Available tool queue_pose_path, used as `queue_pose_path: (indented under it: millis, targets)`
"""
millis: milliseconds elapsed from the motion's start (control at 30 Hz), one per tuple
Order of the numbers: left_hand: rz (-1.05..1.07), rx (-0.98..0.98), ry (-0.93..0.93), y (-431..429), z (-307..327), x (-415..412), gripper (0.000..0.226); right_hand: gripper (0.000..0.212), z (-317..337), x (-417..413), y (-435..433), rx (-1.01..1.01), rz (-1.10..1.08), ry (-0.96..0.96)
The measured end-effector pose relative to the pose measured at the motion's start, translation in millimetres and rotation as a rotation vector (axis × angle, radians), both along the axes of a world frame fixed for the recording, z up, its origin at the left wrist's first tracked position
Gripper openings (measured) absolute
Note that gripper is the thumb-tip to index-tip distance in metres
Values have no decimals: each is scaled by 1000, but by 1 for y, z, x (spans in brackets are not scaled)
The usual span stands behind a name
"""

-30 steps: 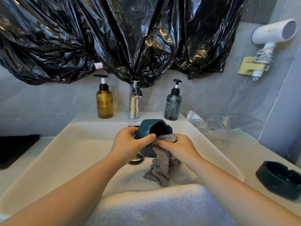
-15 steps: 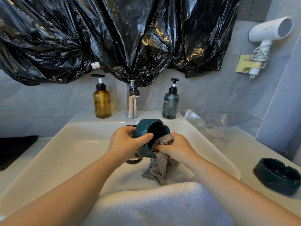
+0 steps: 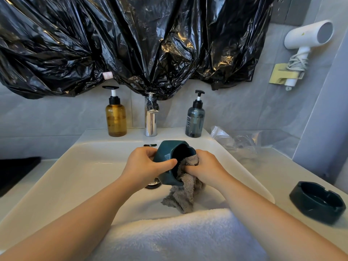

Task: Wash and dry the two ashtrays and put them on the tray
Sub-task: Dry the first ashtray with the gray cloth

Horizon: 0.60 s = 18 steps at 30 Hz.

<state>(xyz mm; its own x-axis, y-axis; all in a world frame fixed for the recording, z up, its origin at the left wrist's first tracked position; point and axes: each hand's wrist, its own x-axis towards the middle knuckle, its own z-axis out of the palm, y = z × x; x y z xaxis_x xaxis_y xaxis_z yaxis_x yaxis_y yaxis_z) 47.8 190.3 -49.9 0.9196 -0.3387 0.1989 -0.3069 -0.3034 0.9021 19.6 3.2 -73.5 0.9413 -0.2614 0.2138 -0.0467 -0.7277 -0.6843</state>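
Desk: What is happening over the sink [image 3: 84, 166]?

Photographer: A person holds a teal ashtray [image 3: 169, 153] above the basin, just over the drain [image 3: 153, 184]. It is tipped on its side, its opening turned to the right. The left hand [image 3: 145, 164] grips its faceted outer wall, thumb across the front. The right hand [image 3: 205, 166] is curled round a grey cloth [image 3: 184, 194] and pushes a bunch of it into the opening. The rest of the cloth hangs down into the basin.

Desk: And the second one?

Photographer: A dark ashtray [image 3: 318, 202] stands upright on the table to the right of the sink, well apart from both hands.

Desk: Anything else around the sink?

Photographer: A white towel [image 3: 178, 236] is draped over its near edge. On its back ledge a chrome tap [image 3: 150, 119] stands between an amber pump bottle [image 3: 115, 117] and a grey pump bottle [image 3: 194, 119]. Black plastic sheeting [image 3: 131, 44] hangs on the wall above. A clear plastic bag [image 3: 239, 142] lies at the back right of the sink. A white hair dryer [image 3: 305, 36] is mounted higher on that side. A black flat object [image 3: 17, 172] lies to the left of the sink. I cannot tell whether it is the tray.
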Motion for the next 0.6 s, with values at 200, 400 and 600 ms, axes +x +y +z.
queue_pose_path:
  millis: [200, 400, 600]
  targets:
    - [1, -28, 0, 1, 2, 1, 20, 14, 2, 0, 3, 51, -19, -20]
    - [83, -87, 74, 0, -1, 5, 16, 27, -1, -2, 16, 288, -29, 119]
    - [10, -5, 71, -3, -3, 5, 45, 19, -3, 3, 10, 266, -155, 136]
